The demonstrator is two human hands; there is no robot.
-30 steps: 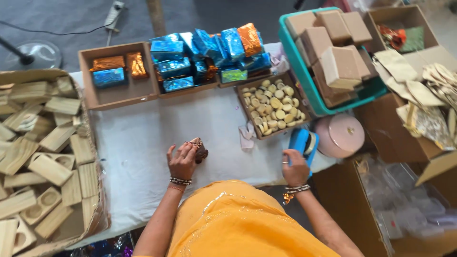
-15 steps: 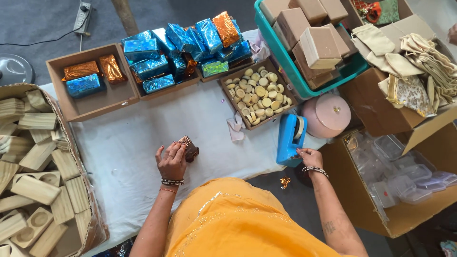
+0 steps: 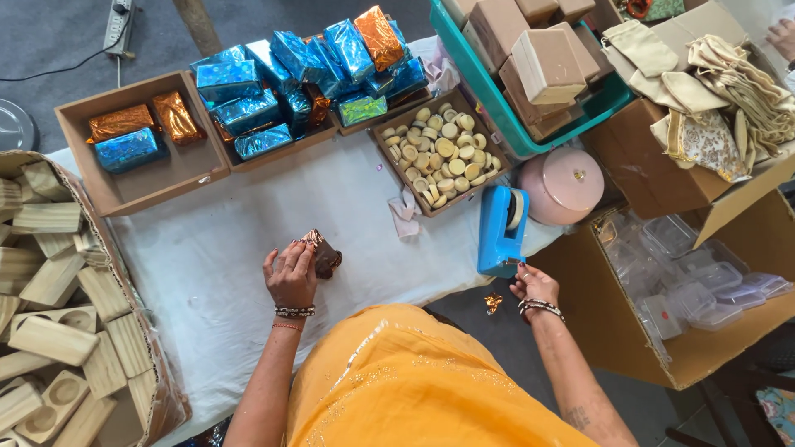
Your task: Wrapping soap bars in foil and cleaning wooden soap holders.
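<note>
White-clothed table (image 3: 248,248), left fingers (image 3: 286,252) gripping brown wrapped block (image 3: 325,258), right fingers' (image 3: 523,281) state indiscernible.

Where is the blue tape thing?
The blue plastic tape dispenser stands at the white-clothed table's right edge, beside the round pink lidded pot, just above the right hand.

Small dark-brown foil-wrapped block (image 3: 324,257) on white cloth, approx. tilted, w/ upright blue plastic tape dispenser (image 3: 502,230) at table's edge.

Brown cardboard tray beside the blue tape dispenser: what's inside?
The brown cardboard tray holds a loose heap of small round cream discs, several layers deep. The tray floor and lower discs are covered, so nothing beneath shows.
</note>
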